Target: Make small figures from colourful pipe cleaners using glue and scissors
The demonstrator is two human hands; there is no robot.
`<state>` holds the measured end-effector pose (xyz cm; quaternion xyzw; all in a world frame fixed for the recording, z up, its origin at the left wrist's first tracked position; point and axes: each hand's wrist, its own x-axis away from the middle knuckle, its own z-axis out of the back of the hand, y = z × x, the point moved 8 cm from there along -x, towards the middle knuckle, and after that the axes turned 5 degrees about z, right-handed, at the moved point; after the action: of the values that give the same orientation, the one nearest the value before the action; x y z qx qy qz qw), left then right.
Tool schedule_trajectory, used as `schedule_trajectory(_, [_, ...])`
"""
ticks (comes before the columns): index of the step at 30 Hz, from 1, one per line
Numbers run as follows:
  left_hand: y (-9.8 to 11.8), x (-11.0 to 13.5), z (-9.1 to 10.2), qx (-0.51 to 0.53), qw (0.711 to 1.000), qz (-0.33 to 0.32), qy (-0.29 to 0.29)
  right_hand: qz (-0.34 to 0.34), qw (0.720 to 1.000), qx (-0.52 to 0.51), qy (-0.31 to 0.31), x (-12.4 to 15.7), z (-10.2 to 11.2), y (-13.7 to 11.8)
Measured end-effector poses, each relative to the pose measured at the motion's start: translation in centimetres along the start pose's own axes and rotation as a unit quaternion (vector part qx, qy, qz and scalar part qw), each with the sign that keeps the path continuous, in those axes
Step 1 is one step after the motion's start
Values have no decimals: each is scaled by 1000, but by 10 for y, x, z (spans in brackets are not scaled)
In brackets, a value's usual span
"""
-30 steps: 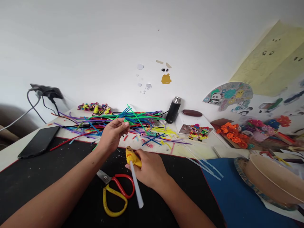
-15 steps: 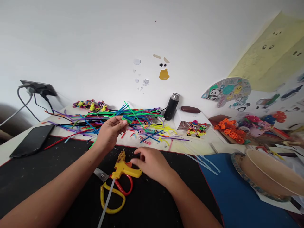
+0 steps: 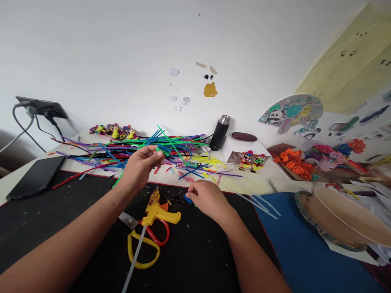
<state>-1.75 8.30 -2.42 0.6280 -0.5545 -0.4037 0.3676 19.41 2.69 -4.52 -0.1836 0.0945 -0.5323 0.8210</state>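
My left hand (image 3: 141, 167) is closed in a pinch on a small green-and-blue pipe cleaner piece (image 3: 163, 151), held up before the pile of pipe cleaners. Low over the black mat, my right hand (image 3: 208, 199) has its fingers closed on a small blue piece (image 3: 188, 200), mostly hidden by the fingers. Between the hands lies a yellow glue gun (image 3: 159, 212) with a long glue stick (image 3: 134, 260) out of its back. Under it are scissors (image 3: 144, 252) with red and yellow handles.
Many coloured pipe cleaners (image 3: 143, 142) are heaped along the back. A phone (image 3: 36, 177) lies left; a black flask (image 3: 219, 133) and small figures (image 3: 251, 161) stand behind. Loose glue sticks (image 3: 258, 206) and a large bowl (image 3: 345, 219) are at right.
My right hand has moved right, away from the glue gun, and its fingers have closed on the small blue piece. My left hand still holds the green-and-blue piece.
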Motion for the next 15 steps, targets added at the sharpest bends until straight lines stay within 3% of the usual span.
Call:
schedule_trajectory(8, [-1, 2, -6, -45, 999, -4, -12, -2, 997, 52, -54, 1, -13, -6])
schedule_trajectory(15, [-1, 7, -13, -84, 996, 0, -23, 5, 996, 71, -56, 0, -17, -10])
